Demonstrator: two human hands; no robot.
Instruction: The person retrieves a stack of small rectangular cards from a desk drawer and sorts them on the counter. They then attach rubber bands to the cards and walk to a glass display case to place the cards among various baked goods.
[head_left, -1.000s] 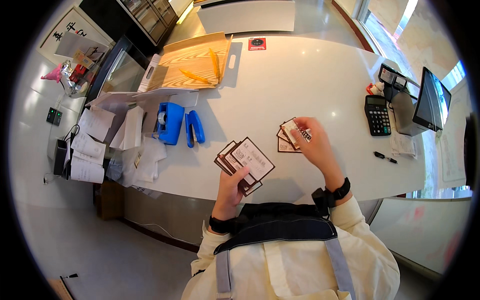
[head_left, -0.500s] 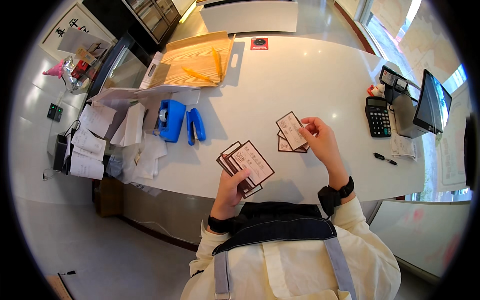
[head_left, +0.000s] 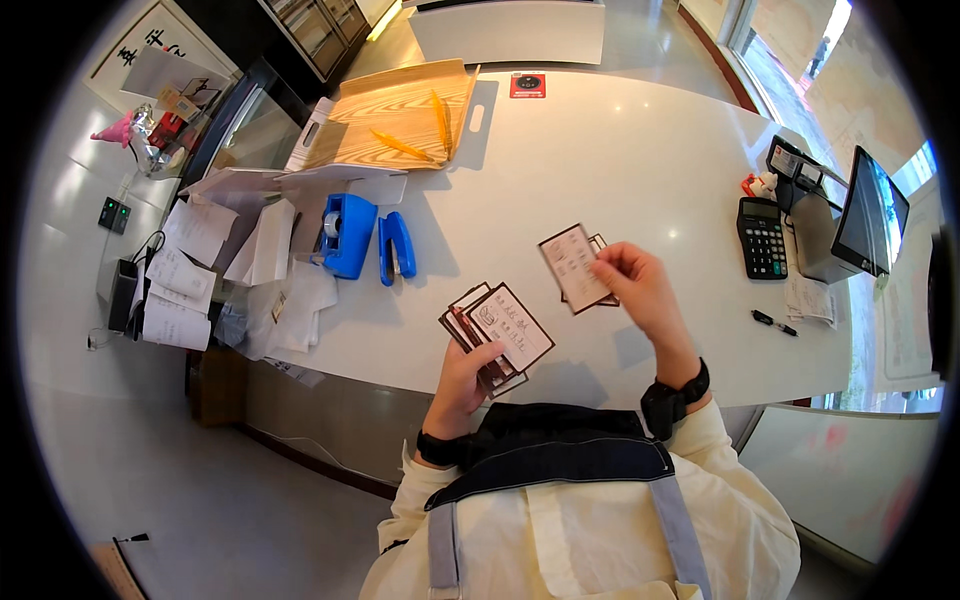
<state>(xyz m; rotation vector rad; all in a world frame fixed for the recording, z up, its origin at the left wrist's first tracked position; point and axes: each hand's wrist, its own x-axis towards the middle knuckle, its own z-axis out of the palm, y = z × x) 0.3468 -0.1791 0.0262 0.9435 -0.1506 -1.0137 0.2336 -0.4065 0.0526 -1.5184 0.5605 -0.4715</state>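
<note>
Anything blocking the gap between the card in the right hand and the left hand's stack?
Nothing visible: just white tabletop shows between the right hand's card and the left hand's stack. The stapler lies off left.

A blue stapler sits beside a tape dispenser.

Shirt: cream, long-sleeved. Apron bib: dark navy, pale stitched edge. Shoulder straps: grey, two. Left hand: bare; black wristband. Right hand: bare; matching band, boxy black module.
</note>
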